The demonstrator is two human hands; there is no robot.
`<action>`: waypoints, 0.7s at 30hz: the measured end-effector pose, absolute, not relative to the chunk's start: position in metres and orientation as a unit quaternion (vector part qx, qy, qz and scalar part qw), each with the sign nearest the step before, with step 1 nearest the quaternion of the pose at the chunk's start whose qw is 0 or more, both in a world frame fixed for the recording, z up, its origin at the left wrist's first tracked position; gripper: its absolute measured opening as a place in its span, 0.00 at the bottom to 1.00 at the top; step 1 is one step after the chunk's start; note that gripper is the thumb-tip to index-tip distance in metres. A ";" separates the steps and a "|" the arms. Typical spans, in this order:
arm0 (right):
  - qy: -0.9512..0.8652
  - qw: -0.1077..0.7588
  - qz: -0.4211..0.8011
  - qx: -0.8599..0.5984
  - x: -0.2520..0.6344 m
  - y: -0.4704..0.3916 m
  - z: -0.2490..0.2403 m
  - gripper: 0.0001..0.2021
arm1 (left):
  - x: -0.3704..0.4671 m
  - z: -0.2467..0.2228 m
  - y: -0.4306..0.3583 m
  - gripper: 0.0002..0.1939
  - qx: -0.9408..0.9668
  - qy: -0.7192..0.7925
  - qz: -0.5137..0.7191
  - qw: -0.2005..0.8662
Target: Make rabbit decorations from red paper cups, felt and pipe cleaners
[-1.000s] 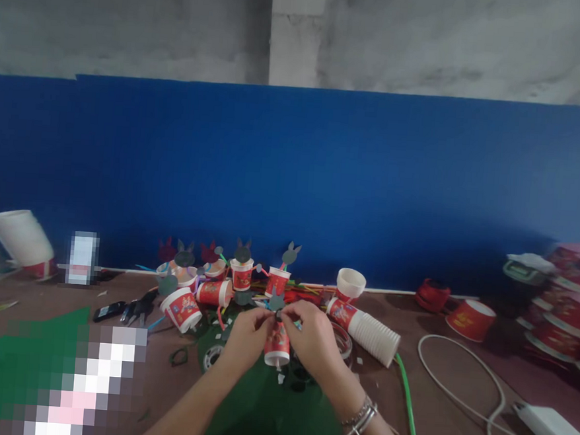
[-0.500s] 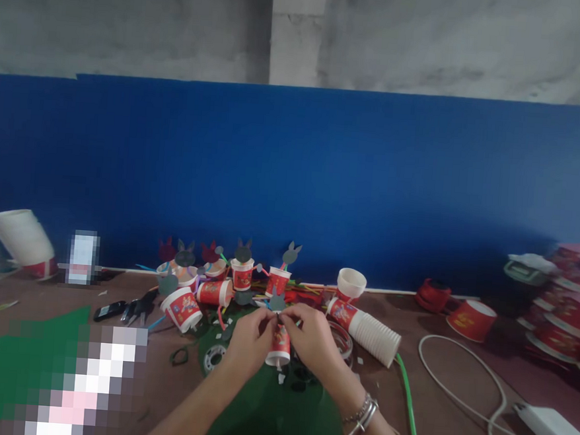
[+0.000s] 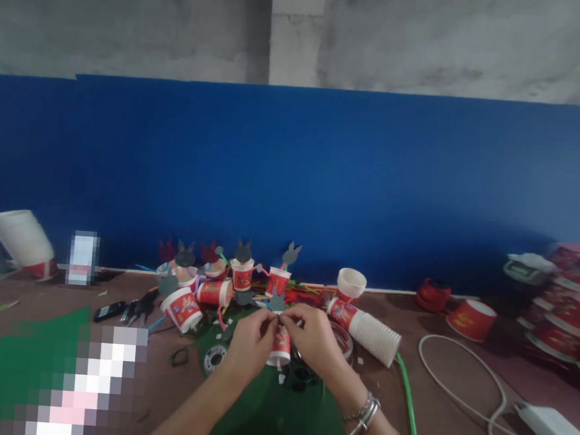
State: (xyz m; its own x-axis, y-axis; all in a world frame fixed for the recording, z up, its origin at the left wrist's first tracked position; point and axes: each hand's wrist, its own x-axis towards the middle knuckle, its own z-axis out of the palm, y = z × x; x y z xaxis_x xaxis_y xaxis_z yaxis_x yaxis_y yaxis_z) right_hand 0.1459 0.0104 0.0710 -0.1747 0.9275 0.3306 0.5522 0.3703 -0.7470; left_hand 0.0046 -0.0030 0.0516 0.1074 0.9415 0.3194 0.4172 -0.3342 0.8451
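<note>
A red paper cup (image 3: 282, 343) with a white rim lies between my hands, rim towards me. Just beyond it shows a grey cutout head (image 3: 277, 301) with two pointed ears. My left hand (image 3: 254, 339) is closed in a pinch at the cup's far end. From the other side my right hand (image 3: 314, 336), bracelets on its wrist, pinches at the same spot. A small dark bit shows between the fingertips, too small to name. Beneath the hands is a dark green sheet (image 3: 276, 415), and a tape roll (image 3: 215, 357) lies beside my left hand.
Several cups with eared cutouts, such as one cup (image 3: 241, 275), stand or lie behind my hands. To the right are a stack of white cups (image 3: 374, 336), a green stick (image 3: 409, 401), a cable (image 3: 460, 342) and a red tape dispenser (image 3: 432, 295). A blue panel (image 3: 293, 178) rises behind.
Both hands stay pinched at the cup's far end with only tiny finger shifts. The cup has turned or moved very slightly; everything else lies as before.
</note>
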 end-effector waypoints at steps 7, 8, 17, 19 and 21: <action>-0.748 0.385 0.205 -0.500 0.143 0.008 0.070 0.11 | 0.005 0.053 -0.005 0.10 0.687 0.501 0.441 0.287; -0.746 0.384 0.207 -0.503 0.143 0.008 0.070 0.10 | 0.005 0.053 -0.005 0.10 0.687 0.500 0.442 0.289; -0.718 0.389 0.194 -0.544 0.157 0.013 0.074 0.09 | -0.011 0.060 0.006 0.10 0.663 0.511 0.444 0.321; -0.746 0.332 0.207 -0.539 0.159 0.012 0.072 0.13 | -0.015 0.060 0.009 0.10 0.655 0.514 0.444 0.330; -0.772 0.281 0.216 -0.528 0.159 0.009 0.072 0.13 | -0.017 0.059 0.011 0.10 0.644 0.508 0.450 0.353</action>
